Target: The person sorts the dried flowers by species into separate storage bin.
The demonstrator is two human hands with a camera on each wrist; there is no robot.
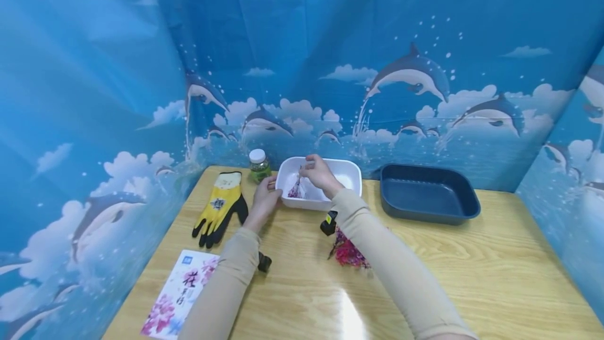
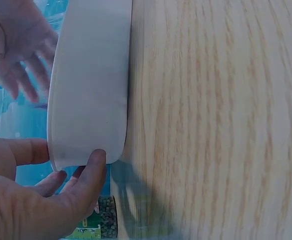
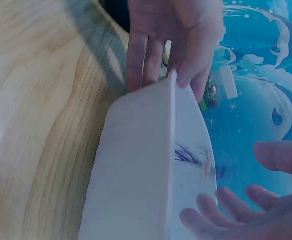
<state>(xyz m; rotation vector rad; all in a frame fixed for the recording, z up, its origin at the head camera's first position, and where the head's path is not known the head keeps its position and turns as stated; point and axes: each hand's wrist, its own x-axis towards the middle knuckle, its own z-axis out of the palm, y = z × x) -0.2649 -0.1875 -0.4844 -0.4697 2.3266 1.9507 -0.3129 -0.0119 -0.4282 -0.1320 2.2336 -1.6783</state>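
A white plastic tub point(image 1: 306, 203) stands near the back of the wooden table. My left hand point(image 1: 266, 198) grips its left end, thumb at the rim and fingers against the outer wall, as the left wrist view shows. Inside the tub lies a small purple dried-flower sprig point(image 1: 295, 189), its dark stems point(image 3: 188, 156) visible in the right wrist view. Above the tub is my right hand point(image 1: 323, 174), fingers spread and relaxed, apart from the sprig point(image 3: 200, 162) with nothing held. A bunch of pink and red dried flowers point(image 1: 349, 252) lies on the table, partly hidden by the right sleeve.
A white-capped jar point(image 1: 259, 167) of green contents stands left of the tub. Farther left lies a yellow-and-black work glove point(image 1: 224, 203), with a flower-printed packet point(image 1: 181, 293) in front. A navy tub point(image 1: 429, 215) sits to the right. Dolphin-printed curtain point(image 1: 302, 41) encloses the table's back.
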